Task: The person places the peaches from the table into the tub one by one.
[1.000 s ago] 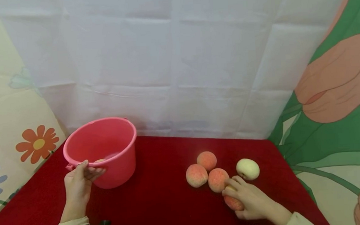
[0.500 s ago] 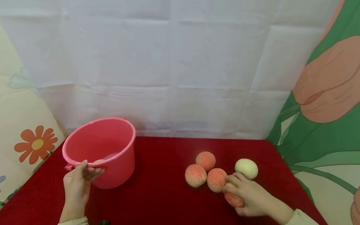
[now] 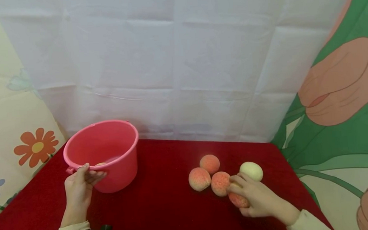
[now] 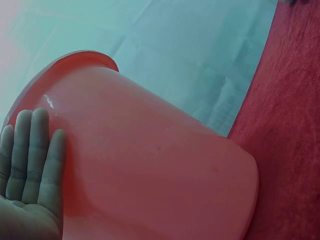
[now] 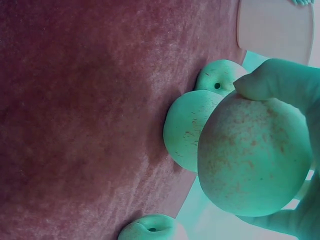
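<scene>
At the left in the head view stands a pink bucket. My left hand pinches its near rim, thumb over the edge and fingers along the outside wall; the left wrist view shows those fingers straight against the bucket. My right hand grips a pinkish-orange peach, which fills the middle of the right wrist view with the thumb on one side and fingers on the other. Just left of it lie three more peaches, the nearest peach close to the held one. Behind the right hand is a pale, yellowish-white round fruit.
A red cloth covers the table. White sheeting hangs behind it, with flower-printed cloth at either side. Inside the bucket a small yellowish piece of something shows above the near rim; most of it is hidden.
My right hand and the gripped peach have risen very slightly. The head view has shifted a little. The left hand keeps its hold on the bucket rim.
</scene>
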`<action>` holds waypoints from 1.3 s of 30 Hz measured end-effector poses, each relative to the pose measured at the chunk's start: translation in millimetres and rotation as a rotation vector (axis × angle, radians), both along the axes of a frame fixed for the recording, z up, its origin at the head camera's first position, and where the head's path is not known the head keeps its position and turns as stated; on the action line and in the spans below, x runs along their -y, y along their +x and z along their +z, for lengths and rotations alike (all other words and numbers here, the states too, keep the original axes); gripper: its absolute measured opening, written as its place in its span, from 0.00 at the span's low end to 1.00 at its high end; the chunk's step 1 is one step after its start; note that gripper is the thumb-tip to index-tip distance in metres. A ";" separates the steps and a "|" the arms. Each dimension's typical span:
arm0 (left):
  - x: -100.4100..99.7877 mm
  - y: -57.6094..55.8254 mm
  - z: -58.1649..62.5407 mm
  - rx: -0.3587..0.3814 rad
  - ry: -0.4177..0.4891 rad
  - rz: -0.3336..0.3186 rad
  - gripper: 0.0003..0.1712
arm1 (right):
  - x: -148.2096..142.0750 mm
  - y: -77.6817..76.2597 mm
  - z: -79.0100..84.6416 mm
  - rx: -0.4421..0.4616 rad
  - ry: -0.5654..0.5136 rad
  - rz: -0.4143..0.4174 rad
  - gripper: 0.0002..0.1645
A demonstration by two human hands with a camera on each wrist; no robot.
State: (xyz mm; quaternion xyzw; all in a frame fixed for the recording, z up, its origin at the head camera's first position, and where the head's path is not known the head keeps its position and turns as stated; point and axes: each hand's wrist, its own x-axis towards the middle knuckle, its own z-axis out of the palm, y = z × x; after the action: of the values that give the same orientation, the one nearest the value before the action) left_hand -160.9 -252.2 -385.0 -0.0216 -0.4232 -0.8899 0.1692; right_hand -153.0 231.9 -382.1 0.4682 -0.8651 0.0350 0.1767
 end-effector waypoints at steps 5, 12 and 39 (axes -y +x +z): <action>1.0 0.5 0.1 -0.007 0.005 -0.005 0.22 | 1.4 -2.1 3.9 0.010 0.006 0.005 0.37; 0.7 0.7 0.2 0.003 0.000 -0.003 0.22 | 4.5 -5.9 7.0 -0.005 0.012 0.035 0.37; -0.8 0.4 1.0 0.008 -0.020 0.024 0.22 | 26.1 -24.5 21.5 0.062 0.003 0.064 0.38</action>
State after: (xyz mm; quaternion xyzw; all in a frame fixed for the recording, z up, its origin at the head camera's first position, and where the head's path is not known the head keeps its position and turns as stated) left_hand -160.5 -251.4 -384.0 -0.0147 -0.4329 -0.8836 0.1778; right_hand -177.6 205.8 -360.5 0.4946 -0.8548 0.0537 0.1479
